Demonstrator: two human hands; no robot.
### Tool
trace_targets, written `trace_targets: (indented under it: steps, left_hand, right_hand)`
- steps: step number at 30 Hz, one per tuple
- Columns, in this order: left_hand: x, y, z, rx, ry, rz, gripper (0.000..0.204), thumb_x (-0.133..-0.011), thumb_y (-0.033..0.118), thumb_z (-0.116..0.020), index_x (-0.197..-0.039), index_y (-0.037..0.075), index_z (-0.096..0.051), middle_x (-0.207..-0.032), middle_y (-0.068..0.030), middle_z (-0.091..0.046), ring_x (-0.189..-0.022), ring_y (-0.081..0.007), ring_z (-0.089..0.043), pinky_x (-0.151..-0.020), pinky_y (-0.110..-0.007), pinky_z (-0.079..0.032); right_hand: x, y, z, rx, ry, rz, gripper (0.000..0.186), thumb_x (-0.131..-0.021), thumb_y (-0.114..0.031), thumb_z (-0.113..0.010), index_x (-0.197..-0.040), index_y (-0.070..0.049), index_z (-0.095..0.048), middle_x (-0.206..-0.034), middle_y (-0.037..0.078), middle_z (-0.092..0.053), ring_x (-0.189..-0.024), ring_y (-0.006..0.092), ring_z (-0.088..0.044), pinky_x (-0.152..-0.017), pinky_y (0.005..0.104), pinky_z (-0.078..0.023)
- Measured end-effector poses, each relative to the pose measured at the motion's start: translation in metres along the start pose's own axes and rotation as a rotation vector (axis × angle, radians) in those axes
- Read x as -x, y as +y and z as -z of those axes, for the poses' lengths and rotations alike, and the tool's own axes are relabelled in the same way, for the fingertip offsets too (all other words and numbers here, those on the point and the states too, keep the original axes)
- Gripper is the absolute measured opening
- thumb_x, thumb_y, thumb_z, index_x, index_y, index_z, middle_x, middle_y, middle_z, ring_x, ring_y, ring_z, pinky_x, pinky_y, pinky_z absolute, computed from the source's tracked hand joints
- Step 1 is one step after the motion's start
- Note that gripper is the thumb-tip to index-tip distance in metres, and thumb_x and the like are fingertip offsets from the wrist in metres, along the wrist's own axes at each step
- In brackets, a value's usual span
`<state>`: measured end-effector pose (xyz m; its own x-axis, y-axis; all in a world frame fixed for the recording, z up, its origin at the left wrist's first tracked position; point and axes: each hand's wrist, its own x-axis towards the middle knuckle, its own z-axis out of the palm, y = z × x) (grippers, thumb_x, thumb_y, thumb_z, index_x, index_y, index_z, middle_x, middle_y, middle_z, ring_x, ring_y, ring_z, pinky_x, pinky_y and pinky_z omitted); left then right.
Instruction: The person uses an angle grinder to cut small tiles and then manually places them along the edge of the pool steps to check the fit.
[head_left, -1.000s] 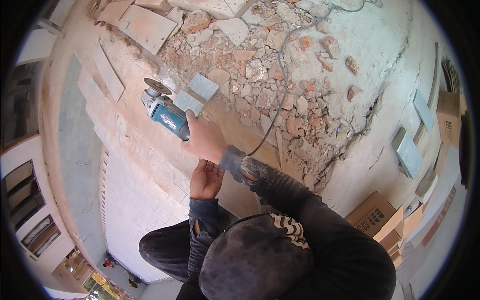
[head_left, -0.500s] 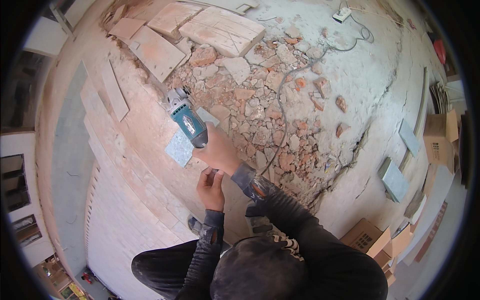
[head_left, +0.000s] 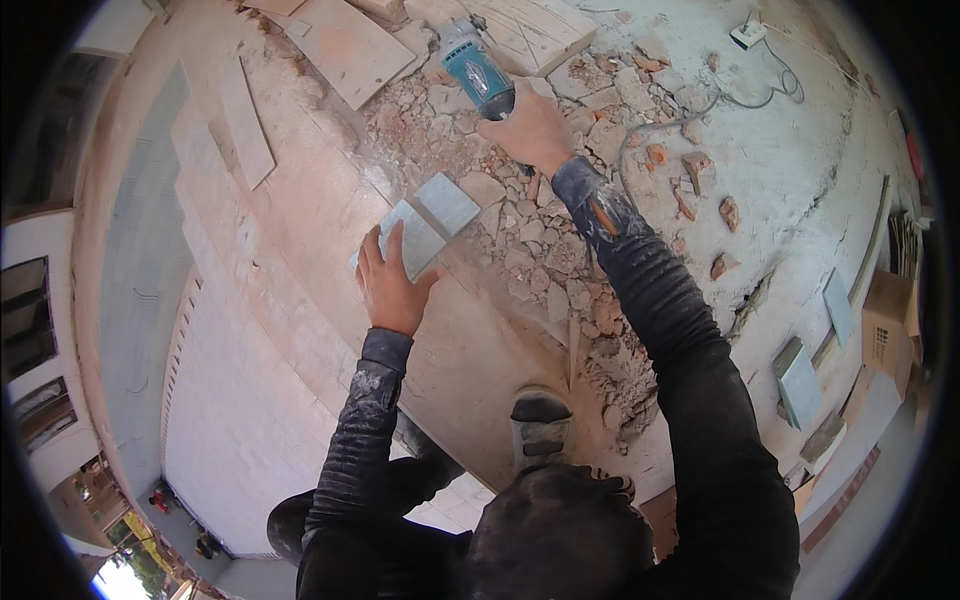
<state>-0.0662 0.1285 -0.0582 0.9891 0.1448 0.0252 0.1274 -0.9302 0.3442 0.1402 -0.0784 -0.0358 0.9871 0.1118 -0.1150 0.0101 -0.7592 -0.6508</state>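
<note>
My right hand [head_left: 530, 130] grips a teal angle grinder [head_left: 475, 70] by its dark rear end, held up over the broken rubble. My left hand [head_left: 393, 290] has its fingers spread and resting on a pale grey tile piece [head_left: 420, 242]. A second grey tile piece [head_left: 448, 200] lies just beside it to the upper right, with a narrow gap between them. My forearms, in dusty dark sleeves, come in from below, and a shoe [head_left: 541, 425] shows between them on the dusty floor.
Broken rubble [head_left: 540, 260] covers the middle, with pale slabs [head_left: 355, 60] beyond. A cable [head_left: 725, 95] runs to a white socket box [head_left: 748, 33]. Leaning grey tiles [head_left: 800, 385] and cardboard boxes [head_left: 880, 330] line the right. A lower paved area [head_left: 230, 400] lies left.
My right hand has carried the grinder forward and to the right, away from the tiles. My left hand has left the area under my right hand and spread onto the nearer tile.
</note>
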Motion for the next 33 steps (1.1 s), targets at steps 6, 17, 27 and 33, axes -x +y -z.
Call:
trace_targets:
  steps: [6, 17, 27, 33]
  left_hand:
    - [-0.024, -0.031, -0.007, -0.117, -0.23, -0.022, 0.119, -0.054, 0.034, -0.093, -0.152, 0.012, -0.028, -0.138, -0.0213, -0.042, -0.13, -0.039, -0.039, -0.108, -0.055, -0.031]
    - [-0.019, -0.042, 0.047, 1.248, -0.393, 0.354, 0.112, -0.064, 0.037, -0.089, -0.152, 0.007, -0.026, -0.14, -0.0161, -0.044, -0.132, -0.0282, -0.041, -0.108, -0.046, -0.035]
    - [-0.003, -0.028, 0.025, 2.526, -0.328, 0.469, 0.117, -0.072, 0.084, -0.054, -0.149, 0.001, -0.026, -0.131, -0.0334, -0.046, -0.112, -0.0438, -0.055, -0.094, -0.056, -0.047]
    - [0.0, -0.028, 0.029, 2.53, -0.301, 0.46, 0.117, -0.072, 0.085, -0.053, -0.149, 0.001, -0.027, -0.132, -0.0345, -0.044, -0.113, -0.044, -0.055, -0.095, -0.055, -0.047]
  right_hand:
    - [-0.096, 0.044, 0.005, 0.396, 0.187, 0.094, 0.074, -0.076, -0.05, -0.073, -0.127, -0.003, -0.049, -0.105, 0.025, -0.066, -0.095, 0.0393, -0.068, -0.079, 0.0483, -0.056]
    - [-0.159, 0.038, 0.014, 0.509, 0.255, 0.026, 0.078, -0.073, -0.031, -0.077, -0.137, -0.002, -0.041, -0.116, 0.024, -0.059, -0.108, 0.0388, -0.061, -0.087, 0.0494, -0.051]
    - [-0.18, 0.079, -0.011, 0.66, 0.377, 0.161, 0.083, -0.079, -0.066, -0.066, -0.139, -0.014, -0.042, -0.111, 0.025, -0.062, -0.093, 0.0411, -0.067, -0.074, 0.0498, -0.055]
    - [-0.175, 0.07, -0.019, 0.642, 0.336, 0.147, 0.084, -0.083, -0.065, -0.061, -0.145, -0.014, -0.035, -0.123, 0.026, -0.056, -0.104, 0.041, -0.063, -0.08, 0.0505, -0.054]
